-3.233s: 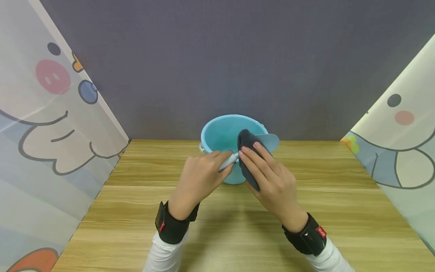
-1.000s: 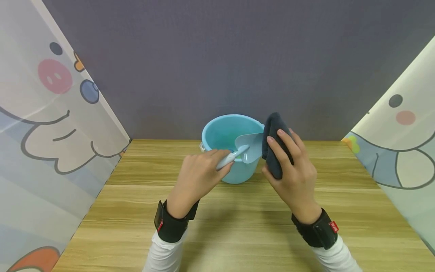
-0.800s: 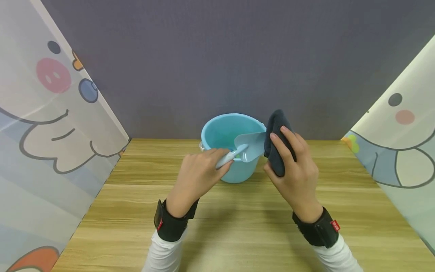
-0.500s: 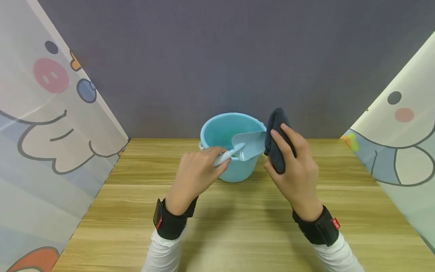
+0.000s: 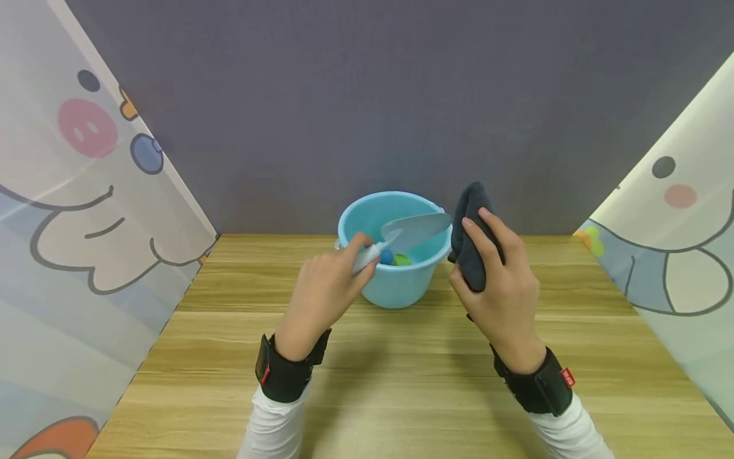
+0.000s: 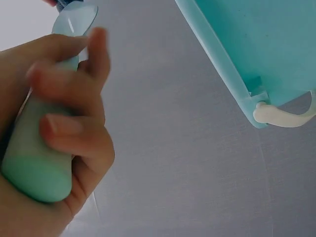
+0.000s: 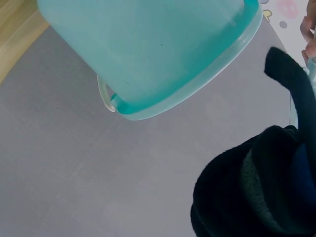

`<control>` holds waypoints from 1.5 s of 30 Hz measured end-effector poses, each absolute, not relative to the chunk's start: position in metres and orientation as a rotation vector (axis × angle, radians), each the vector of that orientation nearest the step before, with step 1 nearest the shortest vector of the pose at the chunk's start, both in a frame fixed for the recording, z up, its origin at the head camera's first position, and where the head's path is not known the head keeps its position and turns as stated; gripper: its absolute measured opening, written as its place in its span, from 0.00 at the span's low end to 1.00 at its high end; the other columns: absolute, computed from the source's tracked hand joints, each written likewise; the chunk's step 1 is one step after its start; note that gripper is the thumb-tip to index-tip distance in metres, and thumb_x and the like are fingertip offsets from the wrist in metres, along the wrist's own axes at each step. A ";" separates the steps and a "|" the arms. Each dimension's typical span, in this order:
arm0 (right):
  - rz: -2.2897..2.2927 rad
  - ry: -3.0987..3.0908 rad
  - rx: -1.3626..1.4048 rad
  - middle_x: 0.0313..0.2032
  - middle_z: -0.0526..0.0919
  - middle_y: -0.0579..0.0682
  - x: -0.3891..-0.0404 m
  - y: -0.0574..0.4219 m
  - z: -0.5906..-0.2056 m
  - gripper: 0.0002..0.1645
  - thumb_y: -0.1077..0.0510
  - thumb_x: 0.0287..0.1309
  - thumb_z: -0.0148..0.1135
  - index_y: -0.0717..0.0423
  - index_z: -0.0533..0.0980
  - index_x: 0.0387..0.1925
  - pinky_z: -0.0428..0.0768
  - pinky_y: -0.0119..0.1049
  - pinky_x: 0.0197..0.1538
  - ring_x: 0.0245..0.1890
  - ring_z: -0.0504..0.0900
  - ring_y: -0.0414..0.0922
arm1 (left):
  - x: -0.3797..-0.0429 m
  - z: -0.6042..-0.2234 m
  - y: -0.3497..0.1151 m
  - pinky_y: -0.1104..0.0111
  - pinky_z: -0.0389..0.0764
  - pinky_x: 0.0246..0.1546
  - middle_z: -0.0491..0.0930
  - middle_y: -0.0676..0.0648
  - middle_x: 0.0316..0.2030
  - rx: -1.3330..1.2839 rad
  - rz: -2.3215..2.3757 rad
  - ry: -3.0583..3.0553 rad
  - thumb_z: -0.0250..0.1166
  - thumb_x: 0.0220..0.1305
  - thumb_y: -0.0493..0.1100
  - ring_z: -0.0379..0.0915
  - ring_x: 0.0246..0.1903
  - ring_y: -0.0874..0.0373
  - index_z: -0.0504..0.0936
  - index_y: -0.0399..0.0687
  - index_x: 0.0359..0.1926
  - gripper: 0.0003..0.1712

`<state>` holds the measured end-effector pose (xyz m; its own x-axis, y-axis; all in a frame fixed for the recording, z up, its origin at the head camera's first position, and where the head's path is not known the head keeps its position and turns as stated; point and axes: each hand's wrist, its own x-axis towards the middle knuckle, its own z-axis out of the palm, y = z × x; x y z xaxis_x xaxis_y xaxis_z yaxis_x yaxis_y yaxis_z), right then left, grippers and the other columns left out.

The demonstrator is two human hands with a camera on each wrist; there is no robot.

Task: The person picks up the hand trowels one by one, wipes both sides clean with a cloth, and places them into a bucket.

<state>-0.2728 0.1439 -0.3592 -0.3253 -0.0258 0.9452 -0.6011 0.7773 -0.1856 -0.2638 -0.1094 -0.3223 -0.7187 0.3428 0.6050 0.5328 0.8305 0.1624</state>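
Note:
My left hand (image 5: pixel 323 290) grips the handle of a light blue toy shovel (image 5: pixel 421 231), its blade held over the bucket and pointing right. In the left wrist view, fingers curl round the pale handle, whose green end (image 6: pixel 42 180) shows by the palm. A folded dark grey cloth (image 5: pixel 466 262) is held between the thumb and fingers of my right hand (image 5: pixel 507 290), just right of the blade's tip. The right wrist view shows the cloth's folds (image 7: pixel 222 192) close up. Beneath the shovel stands a light blue bucket (image 5: pixel 395 287) on the table.
Inside the bucket lie a blue item (image 5: pixel 387 257) and a green item (image 5: pixel 402 260). Its white handle (image 6: pixel 281 116) hangs at the side. The wooden table (image 5: pixel 241 280) ends at a grey partition (image 5: pixel 287 127), with cartoon-printed curtains (image 5: pixel 63 210) on both sides.
The right hand has moved right with the cloth, from wrapping the shovel's neck past the blade tip. The shovel has turned and shifted slightly left and up, uncovering the items in the bucket.

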 end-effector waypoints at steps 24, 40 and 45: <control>0.683 -1.617 0.515 0.58 0.82 0.55 -0.262 0.132 -0.349 0.25 0.59 0.50 0.65 0.53 0.83 0.54 0.79 0.41 0.64 0.60 0.82 0.60 | -0.268 -0.328 -0.108 0.73 0.54 0.13 0.74 0.56 0.20 -0.609 -0.331 -2.413 0.66 0.68 0.57 0.60 0.14 0.64 0.80 0.54 0.42 0.14; 0.547 -1.818 0.763 0.63 0.79 0.58 -0.255 0.112 -0.364 0.27 0.49 0.66 0.53 0.52 0.79 0.62 0.86 0.53 0.45 0.66 0.77 0.59 | -0.271 -0.337 -0.096 0.73 0.60 0.15 0.73 0.56 0.20 -0.787 -0.197 -2.199 0.73 0.61 0.57 0.67 0.15 0.65 0.83 0.59 0.40 0.13; 0.518 -1.877 0.764 0.64 0.78 0.57 -0.256 0.110 -0.368 0.29 0.49 0.66 0.52 0.52 0.77 0.65 0.87 0.54 0.39 0.67 0.76 0.59 | -0.271 -0.337 -0.096 0.73 0.58 0.15 0.71 0.56 0.19 -0.806 -0.178 -2.156 0.73 0.61 0.55 0.64 0.14 0.65 0.83 0.59 0.39 0.11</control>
